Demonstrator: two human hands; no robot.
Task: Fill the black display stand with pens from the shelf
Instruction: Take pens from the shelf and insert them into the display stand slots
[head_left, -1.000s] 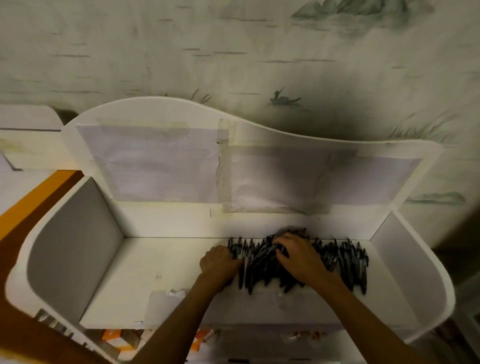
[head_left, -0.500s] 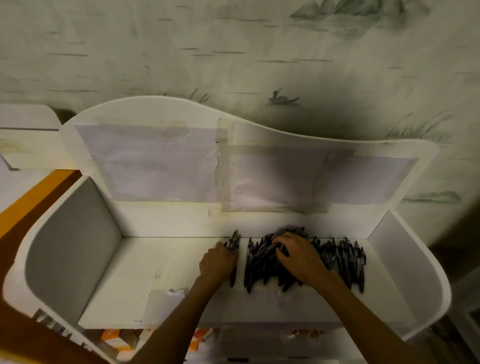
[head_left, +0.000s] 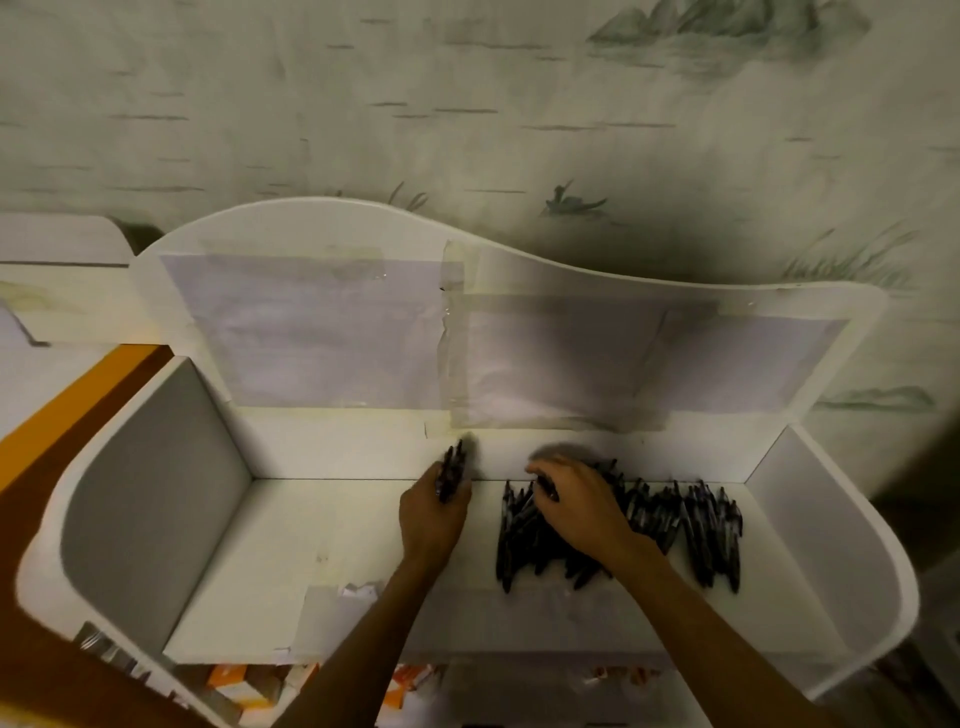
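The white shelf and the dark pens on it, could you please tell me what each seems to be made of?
The white shelf looks like painted or laminated board: flat matte panels with rounded edges, though the dim light leaves it open. The pile of pens looks like dark plastic with a slight gloss, showing small pale glints along the barrels. The few pens in the grip of the left hand look the same.
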